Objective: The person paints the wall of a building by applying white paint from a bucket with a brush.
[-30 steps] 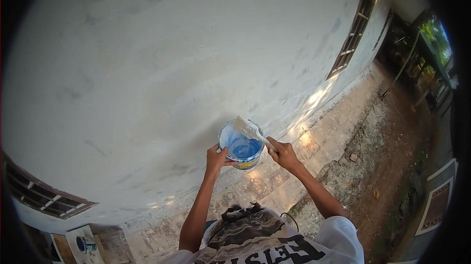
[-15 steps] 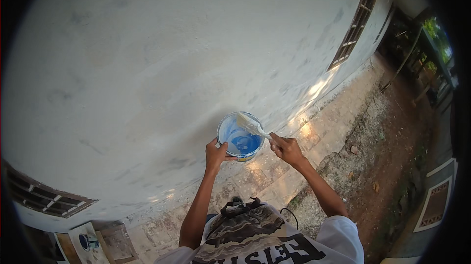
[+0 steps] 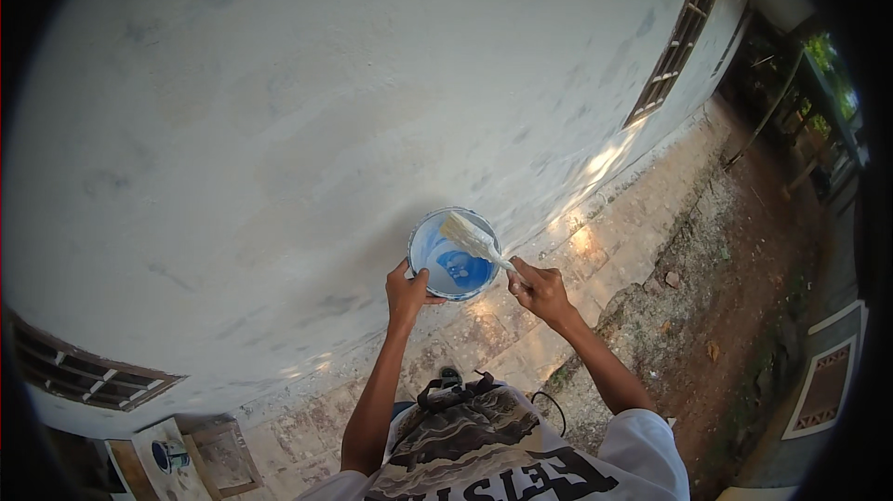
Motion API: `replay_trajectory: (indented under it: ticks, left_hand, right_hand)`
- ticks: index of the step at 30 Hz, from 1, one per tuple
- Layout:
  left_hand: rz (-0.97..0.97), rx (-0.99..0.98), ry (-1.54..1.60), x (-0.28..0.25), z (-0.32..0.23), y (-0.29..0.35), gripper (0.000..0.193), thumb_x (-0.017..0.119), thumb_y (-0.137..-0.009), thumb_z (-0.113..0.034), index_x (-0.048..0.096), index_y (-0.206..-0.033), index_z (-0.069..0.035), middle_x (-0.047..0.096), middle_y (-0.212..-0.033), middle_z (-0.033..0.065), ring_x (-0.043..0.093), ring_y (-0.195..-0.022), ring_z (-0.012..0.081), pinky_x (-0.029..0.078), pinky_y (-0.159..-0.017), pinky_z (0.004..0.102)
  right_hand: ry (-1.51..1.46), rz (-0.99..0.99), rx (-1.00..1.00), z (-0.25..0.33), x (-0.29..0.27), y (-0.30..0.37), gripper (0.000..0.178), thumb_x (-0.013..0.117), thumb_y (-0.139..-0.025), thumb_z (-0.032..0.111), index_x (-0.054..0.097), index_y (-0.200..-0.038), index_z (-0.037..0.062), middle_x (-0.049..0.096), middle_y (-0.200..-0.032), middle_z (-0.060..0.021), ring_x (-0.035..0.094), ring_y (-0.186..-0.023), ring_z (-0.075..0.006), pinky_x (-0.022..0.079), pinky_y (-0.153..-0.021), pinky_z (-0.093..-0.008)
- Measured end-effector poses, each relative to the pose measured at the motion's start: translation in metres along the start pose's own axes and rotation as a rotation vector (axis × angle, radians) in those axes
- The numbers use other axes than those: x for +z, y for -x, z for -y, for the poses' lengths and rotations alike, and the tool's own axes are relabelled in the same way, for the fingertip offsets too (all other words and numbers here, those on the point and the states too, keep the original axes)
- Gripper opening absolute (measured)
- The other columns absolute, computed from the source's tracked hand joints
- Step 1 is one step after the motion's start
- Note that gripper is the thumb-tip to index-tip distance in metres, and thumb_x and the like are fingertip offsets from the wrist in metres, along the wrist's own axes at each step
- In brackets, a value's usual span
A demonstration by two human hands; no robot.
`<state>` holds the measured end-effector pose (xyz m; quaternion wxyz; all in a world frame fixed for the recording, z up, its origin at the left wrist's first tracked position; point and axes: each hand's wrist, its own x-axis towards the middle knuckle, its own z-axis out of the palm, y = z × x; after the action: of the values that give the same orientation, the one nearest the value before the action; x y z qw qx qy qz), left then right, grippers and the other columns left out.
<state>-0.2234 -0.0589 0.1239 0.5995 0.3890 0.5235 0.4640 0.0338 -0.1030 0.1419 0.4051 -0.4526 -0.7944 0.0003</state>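
My left hand (image 3: 406, 293) grips the near left rim of a round paint bucket (image 3: 425, 279), thumb on the inside and fingers under it. The bucket is held up before the wall, its mouth toward me. White paint coats its inner sides, and blue shows at the bottom. In my right hand (image 3: 539, 291) is the handle of a paintbrush (image 3: 471, 237). The brush lies across the bucket's mouth, its pale bristles toward the far side and its ferrule smeared with white.
A pale, patchy wall (image 3: 279, 110) rises in front of me. Barred windows (image 3: 684, 40) sit at right and lower left. Worn paving (image 3: 484, 343) runs along its foot, with gravel and dirt at right. Another bucket (image 3: 171, 456) stands at the lower left.
The bucket has shifted slightly left and up. The brush has moved a little left over the mouth, and both hands have shifted slightly with them.
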Motion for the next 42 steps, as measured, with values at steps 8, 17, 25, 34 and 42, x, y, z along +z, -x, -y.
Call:
replay_trajectory:
  ticks: [8,17,25,34,42]
  left_hand:
    - [-0.067,0.006,-0.045,-0.007,0.004,0.001,0.047,0.050,-0.089,0.000,0.044,-0.134,0.010,0.065,-0.094,0.0307,0.070,-0.068,0.0374,0.065,-0.053,0.0401]
    - [-0.028,-0.029,-0.021,-0.010,-0.008,0.006,0.047,0.048,-0.090,-0.001,0.042,-0.134,0.012,0.065,-0.093,0.0301,0.071,-0.068,0.0360,0.065,-0.054,0.0377]
    - [-0.011,0.024,-0.022,-0.008,-0.012,0.012,0.047,0.048,-0.090,0.000,0.041,-0.136,0.009,0.065,-0.092,0.0305,0.070,-0.067,0.0377,0.065,-0.055,0.0404]
    - [-0.046,0.030,0.020,-0.009,-0.014,0.021,0.050,0.048,-0.090,0.001,0.038,-0.139,0.008,0.062,-0.099,0.0322,0.070,-0.071,0.0399,0.065,-0.055,0.0424]
    - [-0.029,0.005,0.072,-0.023,-0.001,0.016,0.052,0.047,-0.090,0.001,0.037,-0.140,0.007,0.063,-0.097,0.0298,0.070,-0.071,0.0384,0.065,-0.057,0.0423]
  right_hand:
    - [-0.223,0.002,0.335,0.017,0.002,-0.010,0.025,0.066,-0.089,0.021,0.067,-0.104,0.0004,0.054,-0.053,-0.0058,0.047,-0.041,-0.0120,0.038,-0.039,-0.0291]
    - [-1.088,0.076,0.996,0.035,-0.027,-0.042,0.025,0.057,-0.097,0.024,0.066,-0.101,0.0008,0.043,-0.055,0.0034,0.034,-0.042,-0.0066,0.025,-0.038,-0.0248]
    - [0.128,0.085,-0.081,-0.010,0.015,0.011,0.028,0.066,-0.086,0.009,0.060,-0.112,-0.0006,0.060,-0.057,-0.0113,0.058,-0.043,-0.0225,0.045,-0.042,-0.0338]
    - [0.140,0.062,-0.107,0.004,0.016,0.017,0.024,0.067,-0.086,0.010,0.063,-0.107,-0.0028,0.064,-0.061,-0.0119,0.062,-0.046,-0.0226,0.046,-0.043,-0.0312]
    - [-1.230,0.150,1.127,0.037,-0.014,-0.036,0.025,0.052,-0.098,0.025,0.062,-0.103,0.0034,0.039,-0.054,0.0052,0.032,-0.039,-0.0078,0.024,-0.039,-0.0235]
